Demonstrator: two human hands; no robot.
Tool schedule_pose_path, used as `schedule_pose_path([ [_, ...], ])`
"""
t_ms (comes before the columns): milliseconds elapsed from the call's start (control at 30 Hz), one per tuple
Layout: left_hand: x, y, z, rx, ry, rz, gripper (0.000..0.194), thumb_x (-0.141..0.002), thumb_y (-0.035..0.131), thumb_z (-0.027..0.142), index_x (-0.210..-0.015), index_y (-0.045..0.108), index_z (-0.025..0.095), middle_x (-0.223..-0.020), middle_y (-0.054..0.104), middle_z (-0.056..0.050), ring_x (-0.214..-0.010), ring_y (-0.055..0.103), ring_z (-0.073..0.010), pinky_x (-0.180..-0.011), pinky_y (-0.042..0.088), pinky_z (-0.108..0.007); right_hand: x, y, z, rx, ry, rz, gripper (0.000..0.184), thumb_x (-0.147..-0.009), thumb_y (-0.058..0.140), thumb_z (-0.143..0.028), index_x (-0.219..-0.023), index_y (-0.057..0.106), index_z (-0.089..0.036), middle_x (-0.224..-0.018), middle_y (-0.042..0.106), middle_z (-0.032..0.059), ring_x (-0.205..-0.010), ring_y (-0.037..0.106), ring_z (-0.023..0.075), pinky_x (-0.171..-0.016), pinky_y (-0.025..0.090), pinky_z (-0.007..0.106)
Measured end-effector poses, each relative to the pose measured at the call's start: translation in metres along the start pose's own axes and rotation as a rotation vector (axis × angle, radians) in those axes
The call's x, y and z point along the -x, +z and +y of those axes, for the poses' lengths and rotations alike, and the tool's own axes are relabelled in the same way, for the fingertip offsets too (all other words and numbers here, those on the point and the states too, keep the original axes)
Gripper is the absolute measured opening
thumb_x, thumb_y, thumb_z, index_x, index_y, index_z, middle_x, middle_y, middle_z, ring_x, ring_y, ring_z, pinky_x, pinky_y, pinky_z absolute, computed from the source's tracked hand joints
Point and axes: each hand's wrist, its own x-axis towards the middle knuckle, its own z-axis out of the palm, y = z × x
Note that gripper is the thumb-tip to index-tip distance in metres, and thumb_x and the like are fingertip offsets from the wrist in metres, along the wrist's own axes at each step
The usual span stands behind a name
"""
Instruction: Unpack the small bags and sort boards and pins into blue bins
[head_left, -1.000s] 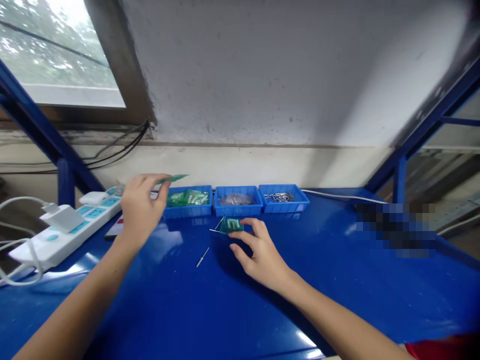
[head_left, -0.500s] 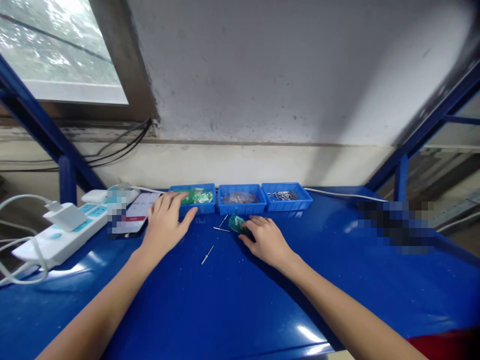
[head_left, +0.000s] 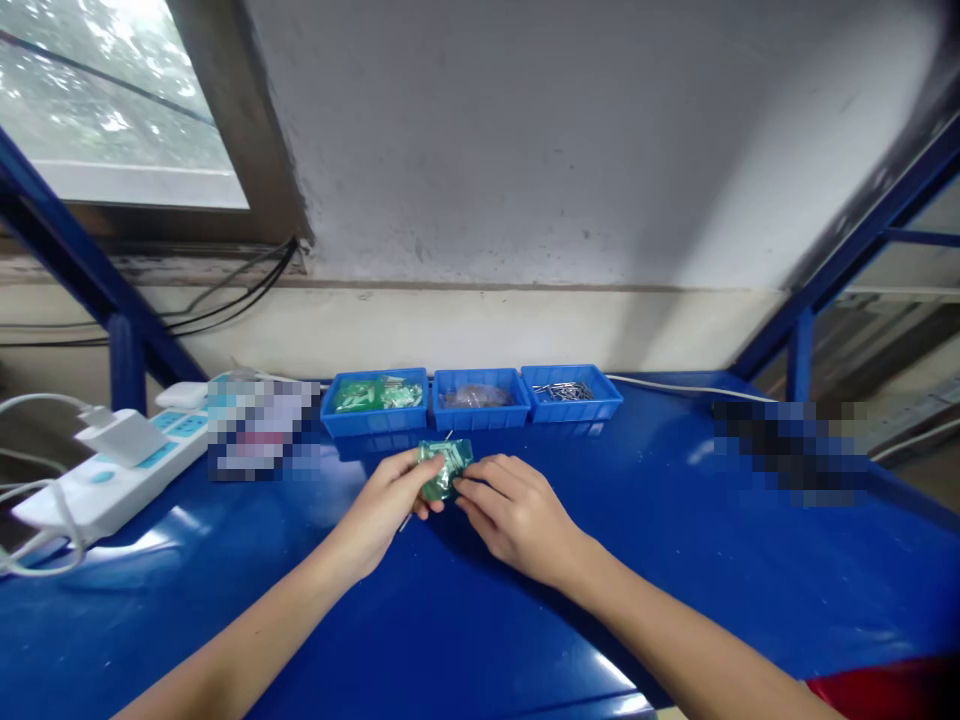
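Observation:
A small green-tinted plastic bag [head_left: 448, 462] with pale slim pieces inside is held up over the blue table. My left hand [head_left: 394, 490] is closed on its left side, thumb on top. At its right edge, the fingers of my right hand [head_left: 514, 505] are pinched together on the plastic. A thin metal pin, like a rivet [head_left: 406, 522], pokes out below my left hand. Another pin tip [head_left: 449, 435] shows just behind the bag. The rest of these pins is hidden.
Along the wall stand a blue bin [head_left: 375, 424] of green bags, a blue bin [head_left: 482, 416] with a clear bag, and a blue bin [head_left: 576, 411] of loose metal pins. At left lies a white power strip [head_left: 112, 485] with cables, beside a partly blurred phone [head_left: 262, 440].
My left hand has left the left bin and moved right and nearer to grip the bag. The bag has shifted left and toward me, with my right hand still at it.

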Motion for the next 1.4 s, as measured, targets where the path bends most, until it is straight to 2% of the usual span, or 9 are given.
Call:
schedule_pose_path([
  [133, 0.000, -0.002, 0.002, -0.096, 0.116, 0.028, 0.027, -0.079, 0.063, 0.040, -0.087, 0.062, 0.014, -0.071, 0.060, -0.001, -0.060, 0.054, -0.0115, -0.055, 0.039, -0.023, -0.001, 0.000, -0.003, -0.211, 0.239, 0.056, 0.016, -0.088, 0.048, -0.019, -0.098, 0.060, -0.017, -0.092, 0.063, 0.0088, -0.084, 0.057, 0.0192, -0.074, 0.047, 0.035],
  [267, 0.000, 0.002, -0.003, 0.033, 0.183, -0.007, 0.024, -0.081, 0.063, 0.035, -0.097, 0.059, 0.017, -0.080, 0.064, -0.002, -0.068, 0.058, -0.0134, -0.065, 0.044, -0.026, -0.001, 0.002, -0.001, -0.727, 0.593, 0.198, 0.028, -0.083, 0.055, -0.025, -0.109, 0.045, -0.021, -0.083, 0.059, 0.0018, -0.071, 0.059, 0.0135, -0.063, 0.050, 0.027],
  [367, 0.002, 0.005, -0.006, 0.127, 0.127, -0.067, 0.028, -0.082, 0.063, 0.035, -0.104, 0.058, 0.019, -0.090, 0.065, -0.004, -0.071, 0.058, -0.0126, -0.067, 0.045, -0.026, 0.000, 0.003, -0.002, -0.898, 0.554, 0.252, 0.034, -0.084, 0.053, -0.023, -0.116, 0.041, -0.022, -0.087, 0.060, 0.0022, -0.075, 0.060, 0.0133, -0.069, 0.051, 0.029],
  [733, 0.008, 0.007, -0.003, 0.208, 0.041, -0.226, 0.021, -0.081, 0.064, 0.033, -0.097, 0.062, 0.019, -0.090, 0.064, -0.004, -0.074, 0.058, -0.0141, -0.065, 0.048, -0.026, 0.007, 0.005, -0.005, -0.742, 0.441, 0.275, 0.038, -0.074, 0.042, -0.003, -0.103, 0.055, -0.023, -0.085, 0.061, 0.0005, -0.070, 0.056, 0.0116, -0.063, 0.045, 0.024],
  [867, 0.008, -0.001, -0.005, -0.203, 0.395, -0.054, 0.013, -0.085, 0.057, 0.027, -0.096, 0.061, 0.021, -0.093, 0.065, -0.005, -0.086, 0.061, -0.0189, -0.081, 0.047, -0.033, 0.001, 0.005, -0.003, -0.899, 0.681, 0.365, 0.030, -0.080, 0.048, -0.015, -0.109, 0.045, -0.023, -0.083, 0.058, 0.0002, -0.071, 0.057, 0.0128, -0.065, 0.046, 0.026],
  [967, 0.008, -0.007, -0.009, -0.507, 0.726, 0.053, 0.018, -0.085, 0.049, 0.017, -0.089, 0.066, 0.022, -0.111, 0.060, -0.007, -0.106, 0.055, -0.0224, -0.092, 0.043, -0.036, -0.006, 0.003, -0.007, -1.245, 0.917, 0.193, 0.026, -0.089, 0.041, -0.043, -0.099, 0.047, -0.019, -0.069, 0.054, -0.0002, -0.058, 0.055, 0.0127, -0.053, 0.044, 0.025],
  [1067, 0.007, -0.009, -0.012, -0.624, 0.842, 0.018, 0.031, -0.083, 0.043, 0.007, -0.086, 0.069, 0.024, -0.121, 0.051, -0.007, -0.107, 0.054, -0.0212, -0.090, 0.046, -0.036, -0.008, 0.000, -0.015, -1.448, 0.888, 0.041, 0.034, -0.082, 0.054, -0.050, -0.091, 0.053, -0.017, -0.070, 0.057, 0.0012, -0.059, 0.055, 0.0127, -0.053, 0.044, 0.025],
  [1233, 0.003, -0.010, -0.010, -0.694, 0.808, 0.055, 0.034, -0.085, 0.043, 0.008, -0.093, 0.069, 0.028, -0.124, 0.038, -0.006, -0.117, 0.043, -0.0226, -0.094, 0.041, -0.038, -0.004, 0.001, -0.014, -1.048, 0.788, 0.221, 0.023, -0.077, 0.065, -0.034, -0.093, 0.055, -0.019, -0.075, 0.062, 0.0002, -0.062, 0.056, 0.0123, -0.060, 0.047, 0.026],
  [1400, 0.006, -0.007, -0.003, -0.432, 0.467, -0.118, 0.019, -0.088, 0.051, 0.032, -0.099, 0.064, 0.024, -0.104, 0.053, -0.006, -0.101, 0.051, -0.0216, -0.084, 0.043, -0.033, 0.002, -0.003, -0.006, -0.453, 0.465, 0.335, 0.011, -0.079, 0.055, -0.013, -0.086, 0.058, -0.021, -0.087, 0.063, 0.0040, -0.081, 0.059, 0.0172, -0.074, 0.049, 0.033],
])
